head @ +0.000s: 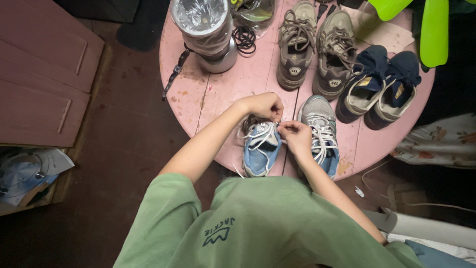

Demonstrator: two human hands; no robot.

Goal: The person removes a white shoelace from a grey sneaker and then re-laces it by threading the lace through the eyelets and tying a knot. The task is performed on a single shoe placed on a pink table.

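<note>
Both forearms reach forward and angle inward over the near edge of the round pink table (208, 99). The left hand (263, 105) and right hand (296, 136) each pinch white laces (258, 133) of the light-blue sneaker (260, 151) at its far end. Its grey-and-blue mate (321, 129) lies just right of it.

Shoes (317, 64) on round table (208, 99)

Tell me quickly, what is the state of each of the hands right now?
Left hand: closed, pinching the white laces of the blue shoe.
Right hand: closed, pinching the same laces.
</note>
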